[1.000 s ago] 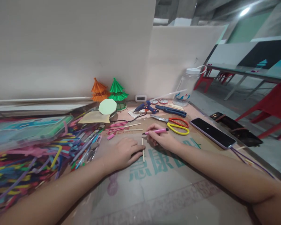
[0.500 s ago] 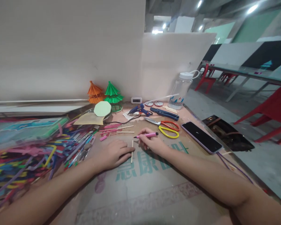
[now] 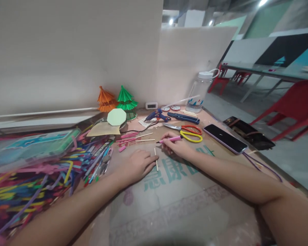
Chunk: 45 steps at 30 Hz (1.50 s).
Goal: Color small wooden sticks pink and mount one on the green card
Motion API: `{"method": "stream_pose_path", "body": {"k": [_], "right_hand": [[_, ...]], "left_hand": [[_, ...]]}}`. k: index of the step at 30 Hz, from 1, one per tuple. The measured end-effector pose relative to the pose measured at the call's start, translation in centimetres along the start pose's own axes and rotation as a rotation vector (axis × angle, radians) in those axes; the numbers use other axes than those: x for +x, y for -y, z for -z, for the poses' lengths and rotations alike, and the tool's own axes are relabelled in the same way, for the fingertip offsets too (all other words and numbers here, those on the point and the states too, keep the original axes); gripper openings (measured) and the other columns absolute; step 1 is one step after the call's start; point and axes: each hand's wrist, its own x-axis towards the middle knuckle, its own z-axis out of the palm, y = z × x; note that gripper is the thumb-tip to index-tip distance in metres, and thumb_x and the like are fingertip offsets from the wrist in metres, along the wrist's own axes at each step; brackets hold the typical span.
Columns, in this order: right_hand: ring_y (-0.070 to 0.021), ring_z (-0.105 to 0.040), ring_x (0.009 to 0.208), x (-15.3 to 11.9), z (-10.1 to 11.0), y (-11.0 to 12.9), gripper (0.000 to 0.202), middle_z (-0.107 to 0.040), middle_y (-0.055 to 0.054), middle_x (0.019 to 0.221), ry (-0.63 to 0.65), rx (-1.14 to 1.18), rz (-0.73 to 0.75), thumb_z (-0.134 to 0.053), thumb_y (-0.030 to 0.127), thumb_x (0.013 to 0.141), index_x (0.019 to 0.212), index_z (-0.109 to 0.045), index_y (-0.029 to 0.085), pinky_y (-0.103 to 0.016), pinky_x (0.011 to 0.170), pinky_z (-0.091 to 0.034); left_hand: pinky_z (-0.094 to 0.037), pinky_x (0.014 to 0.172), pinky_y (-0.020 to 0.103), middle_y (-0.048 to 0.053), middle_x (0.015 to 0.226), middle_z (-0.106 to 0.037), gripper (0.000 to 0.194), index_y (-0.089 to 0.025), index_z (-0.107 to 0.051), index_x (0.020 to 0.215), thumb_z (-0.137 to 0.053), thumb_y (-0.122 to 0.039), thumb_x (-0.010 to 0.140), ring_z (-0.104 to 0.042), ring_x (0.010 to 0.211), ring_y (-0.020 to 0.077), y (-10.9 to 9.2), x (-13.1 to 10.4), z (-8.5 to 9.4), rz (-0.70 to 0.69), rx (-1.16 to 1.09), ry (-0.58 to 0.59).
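Pink marker [image 3: 174, 138] pinched in the grip of the right hand [image 3: 177, 147], uncapped tip held near the far end of a pale stick [image 3: 157, 166]. Stick laid on the bench [image 3: 184, 208], pressed by a finger of the left hand [image 3: 136, 165]; left grip flat, not closed around anything. Pink cap [image 3: 122, 148] placed beyond the left hand. Scissors [image 3: 181, 130] laid open beyond the right hand.
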Motion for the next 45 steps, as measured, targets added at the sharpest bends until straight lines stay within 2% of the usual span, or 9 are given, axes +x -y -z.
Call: {"method": "stream_pose_path", "body": {"k": [10, 16, 21, 28, 32, 36, 39, 45], "right_hand": [[-0.0083, -0.052, 0.045, 0.4, -0.1, -0.2, 0.024, -0.065, 0.003, 0.066, 0.038, 0.03, -0.004, -0.061, 0.043, 0.092, 0.093, -0.051, 0.021, -0.017, 0.04, -0.038], [-0.0086, -0.051, 0.044, 0.4, 0.0, 0.3, 0.025, -0.065, 0.003, 0.064, 0.048, 0.063, -0.049, -0.06, 0.045, 0.092, 0.092, -0.052, 0.021, -0.017, 0.038, -0.035], [-0.0088, -0.051, 0.044, 0.4, 0.0, 0.3, 0.026, -0.065, 0.003, 0.063, 0.042, 0.069, -0.042, -0.061, 0.046, 0.091, 0.093, -0.052, 0.021, -0.017, 0.039, -0.038], [-0.0088, -0.053, 0.046, 0.2, 0.0, 0.6, 0.027, -0.065, 0.003, 0.064, 0.005, 0.015, -0.023, -0.067, 0.044, 0.086, 0.091, -0.053, 0.021, -0.018, 0.041, -0.041], [-0.0091, -0.053, 0.045, 0.3, -0.2, 0.8, 0.025, -0.064, 0.003, 0.064, 0.0, -0.001, -0.043, -0.067, 0.042, 0.085, 0.089, -0.054, 0.021, -0.019, 0.04, -0.04], [-0.0099, -0.054, 0.045, 0.2, -0.3, 1.1, 0.022, -0.064, 0.003, 0.064, -0.002, -0.031, -0.07, -0.066, 0.039, 0.085, 0.086, -0.053, 0.021, -0.02, 0.041, -0.039], [-0.0096, -0.052, 0.045, 0.1, -0.3, 1.4, 0.02, -0.063, 0.003, 0.061, -0.009, -0.103, -0.061, -0.064, 0.036, 0.087, 0.083, -0.051, 0.021, -0.019, 0.04, -0.037], [-0.0083, -0.047, 0.044, 0.4, -0.4, 1.8, 0.014, -0.062, 0.002, 0.06, -0.014, -0.265, -0.006, -0.062, 0.03, 0.086, 0.081, -0.054, 0.02, -0.019, 0.04, -0.033]], "left_hand": [[-0.048, 0.079, 0.035, 0.007, 0.093, -0.067, 0.037, -0.024, -0.066, 0.132, -0.043, -0.038, 0.106, -0.063, 0.089, 0.0228, -0.2, 0.2, -0.1, 0.039, -0.031, 0.044], [-0.048, 0.081, 0.035, 0.007, 0.094, -0.067, 0.038, -0.023, -0.064, 0.134, -0.042, -0.038, 0.106, -0.062, 0.09, 0.023, -0.3, 0.2, 0.2, 0.057, -0.023, 0.062], [-0.049, 0.08, 0.036, 0.008, 0.094, -0.066, 0.04, -0.022, -0.061, 0.137, -0.039, -0.037, 0.107, -0.062, 0.09, 0.0234, -0.1, 0.1, 0.1, 0.034, -0.038, 0.054], [-0.048, 0.074, 0.035, 0.007, 0.089, -0.064, 0.039, -0.025, -0.065, 0.132, -0.037, -0.037, 0.107, -0.061, 0.083, 0.0228, 0.1, -0.1, 0.3, -0.011, 0.002, 0.083], [-0.048, 0.073, 0.034, 0.007, 0.089, -0.064, 0.04, -0.022, -0.062, 0.134, -0.037, -0.038, 0.107, -0.062, 0.083, 0.0232, 0.2, -0.2, 0.1, -0.018, -0.008, 0.06], [-0.046, 0.068, 0.031, 0.005, 0.085, -0.063, 0.039, -0.022, -0.064, 0.128, -0.035, -0.038, 0.108, -0.062, 0.078, 0.0208, 0.2, -0.5, 0.0, -0.002, -0.023, 0.019], [-0.045, 0.064, 0.03, 0.004, 0.082, -0.062, 0.04, -0.024, -0.066, 0.127, -0.033, -0.037, 0.109, -0.062, 0.074, 0.02, 0.2, -0.5, 0.0, -0.017, -0.037, 0.016], [-0.047, 0.066, 0.031, 0.005, 0.086, -0.065, 0.039, -0.026, -0.066, 0.13, -0.036, -0.037, 0.108, -0.064, 0.078, 0.021, 0.4, -0.3, 0.0, -0.015, -0.062, 0.049]]}}
